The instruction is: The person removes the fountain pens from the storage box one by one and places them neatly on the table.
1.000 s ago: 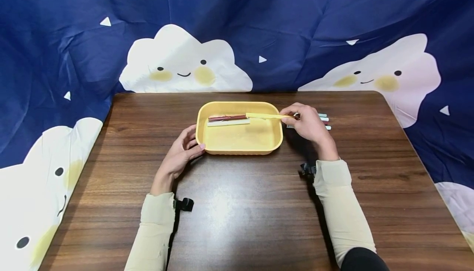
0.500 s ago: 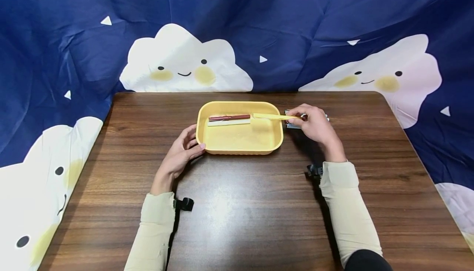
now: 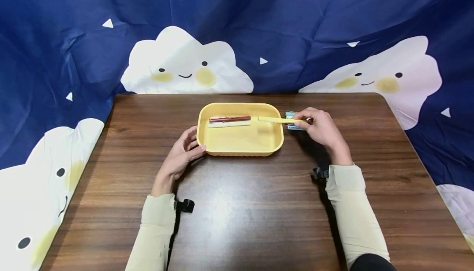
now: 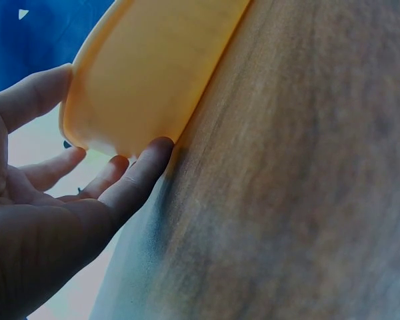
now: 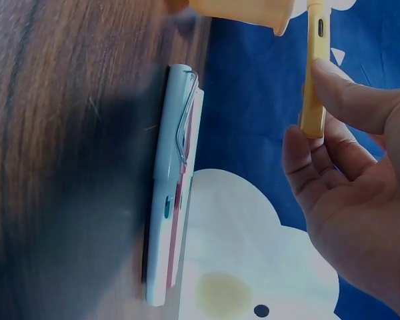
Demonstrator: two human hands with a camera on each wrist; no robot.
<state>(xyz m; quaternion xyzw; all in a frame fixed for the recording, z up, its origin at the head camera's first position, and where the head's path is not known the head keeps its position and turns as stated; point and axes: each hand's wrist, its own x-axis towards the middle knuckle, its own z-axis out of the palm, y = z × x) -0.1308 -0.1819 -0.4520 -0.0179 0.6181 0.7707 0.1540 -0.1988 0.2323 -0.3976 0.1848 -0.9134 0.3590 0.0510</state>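
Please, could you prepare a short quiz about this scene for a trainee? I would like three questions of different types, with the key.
1. Which thing does the right grip hold? A) a light blue pen; B) a slim yellow plastic pen; C) a green wooden pencil.
2. True or false: the left grip holds a pen.
3. What lies beside the slim white plastic pen inside the rounded rectangular yellow plastic tray?

Key:
1. B.
2. False; it holds one end of the tray.
3. A slim dark red pen.
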